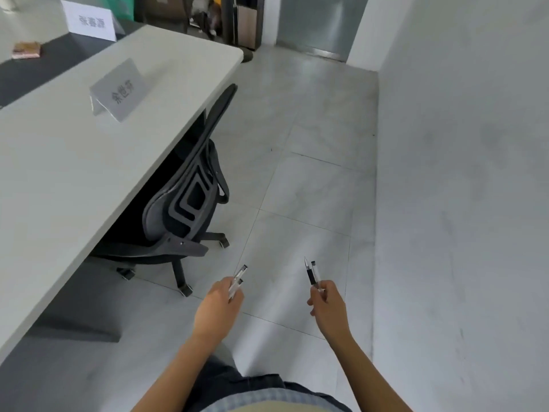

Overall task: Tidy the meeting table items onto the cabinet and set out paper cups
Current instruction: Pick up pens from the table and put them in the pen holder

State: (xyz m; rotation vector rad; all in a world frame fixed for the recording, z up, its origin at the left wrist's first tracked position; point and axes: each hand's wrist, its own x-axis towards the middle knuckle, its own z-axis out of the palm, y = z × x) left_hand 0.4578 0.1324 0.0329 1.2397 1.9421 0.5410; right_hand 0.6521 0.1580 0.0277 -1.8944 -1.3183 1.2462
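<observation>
My left hand (219,304) grips clear pens (239,276) whose tips point up and to the right, over the tiled floor. In my right hand (326,304) I hold two pens (312,273), one with a black grip, pointing upward. Both hands are in front of me, to the right of the meeting table (59,179). On that grey table stand two name cards: a near one (118,90) and a far white one (89,20). A small brown packet (26,50) lies on the table's dark centre strip at the far left.
A black mesh office chair (184,203) is pushed under the table's right edge, its wheeled base sticking out onto the floor. A white wall (460,203) runs along the right. Tiled floor (303,162) stretches ahead toward a glass door (320,22) and dark furniture at the back.
</observation>
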